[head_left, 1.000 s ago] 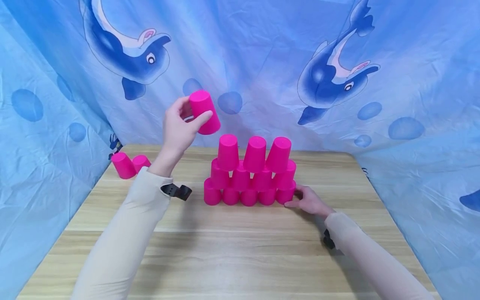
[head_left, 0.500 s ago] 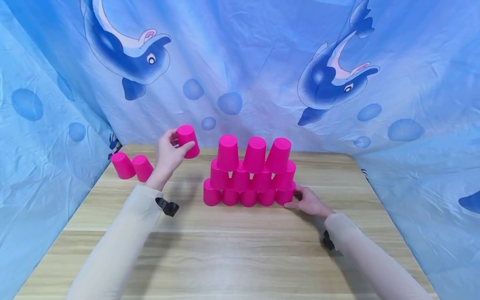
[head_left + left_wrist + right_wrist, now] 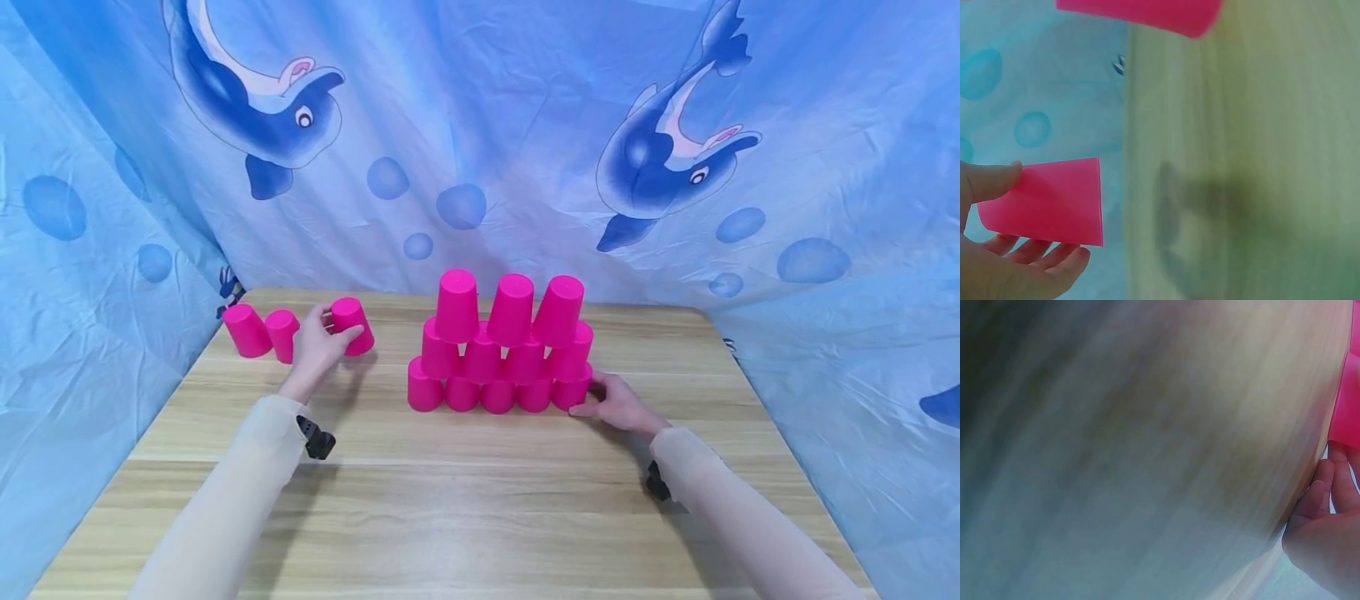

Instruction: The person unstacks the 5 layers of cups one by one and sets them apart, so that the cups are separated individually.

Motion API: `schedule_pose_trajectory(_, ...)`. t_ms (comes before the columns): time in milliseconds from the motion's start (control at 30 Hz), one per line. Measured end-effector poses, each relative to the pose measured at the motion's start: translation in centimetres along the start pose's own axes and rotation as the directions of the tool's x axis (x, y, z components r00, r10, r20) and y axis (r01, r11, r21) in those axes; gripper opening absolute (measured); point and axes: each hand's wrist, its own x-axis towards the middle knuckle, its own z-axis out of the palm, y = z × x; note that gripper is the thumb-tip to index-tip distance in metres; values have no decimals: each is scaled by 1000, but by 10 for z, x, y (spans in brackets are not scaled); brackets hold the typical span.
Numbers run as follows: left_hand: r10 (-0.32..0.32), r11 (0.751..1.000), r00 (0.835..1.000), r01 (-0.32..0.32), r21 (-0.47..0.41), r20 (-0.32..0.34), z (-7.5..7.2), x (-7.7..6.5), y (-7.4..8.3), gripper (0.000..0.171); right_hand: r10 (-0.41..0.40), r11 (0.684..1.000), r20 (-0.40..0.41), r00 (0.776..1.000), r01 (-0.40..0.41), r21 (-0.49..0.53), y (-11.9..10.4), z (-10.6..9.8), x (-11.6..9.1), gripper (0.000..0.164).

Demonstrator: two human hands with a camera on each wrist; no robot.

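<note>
My left hand point(image 3: 313, 346) grips an upside-down pink cup point(image 3: 352, 325) low over the back left of the table. In the left wrist view, the thumb lies on one side of this cup point(image 3: 1054, 203) and the fingers on the other, its rim facing the tabletop. At mid-table rises a stack of upside-down pink cups point(image 3: 482, 354) in staggered rows, three in the top row. My right hand point(image 3: 622, 404) rests at the stack's lower right corner. Its fingertips point(image 3: 1338, 447) touch the end cup point(image 3: 1347, 412), fingers fairly straight.
Two more pink cups, an outer cup point(image 3: 247, 332) and an inner cup point(image 3: 281, 337), stand upside down left of my left hand, the inner one partly hidden by it. A blue dolphin-print curtain point(image 3: 510, 108) hangs behind the wooden table point(image 3: 465, 508) and along its sides.
My left hand has brought its cup down and to the left, from above the stack's left side toward the two loose cups. The right hand and the stack have stayed put.
</note>
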Motion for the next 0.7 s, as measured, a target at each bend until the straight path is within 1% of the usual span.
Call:
schedule_pose_trajectory(200, -3, 999, 1000, 5, 53, -28, -5, 6, -21, 64, -7, 1000, 6, 1000, 7, 7, 0, -1, 1, 67)
schedule_pose_trajectory(300, -20, 998, 999, 23, 64, -42, -7, 8, -30, 65, -7, 1000, 8, 1000, 7, 10, 2, -1, 1, 66)
schedule_pose_trajectory(467, -42, 999, 998, 42, 13, -37, -9, 10, -41, 63, -8, 1000, 1, 1000, 8, 3, 3, -1, 1, 65)
schedule_pose_trajectory(533, -41, 999, 999, 41, -1, -30, -10, 11, -45, 63, -11, 1000, -1, 1000, 11, -1, 2, -1, 1, 64)
schedule_pose_trajectory(700, -51, 999, 998, 51, 1, -35, -11, 13, -51, 64, -19, 1000, 2, 1000, 19, -5, 1, -1, 1, 66)
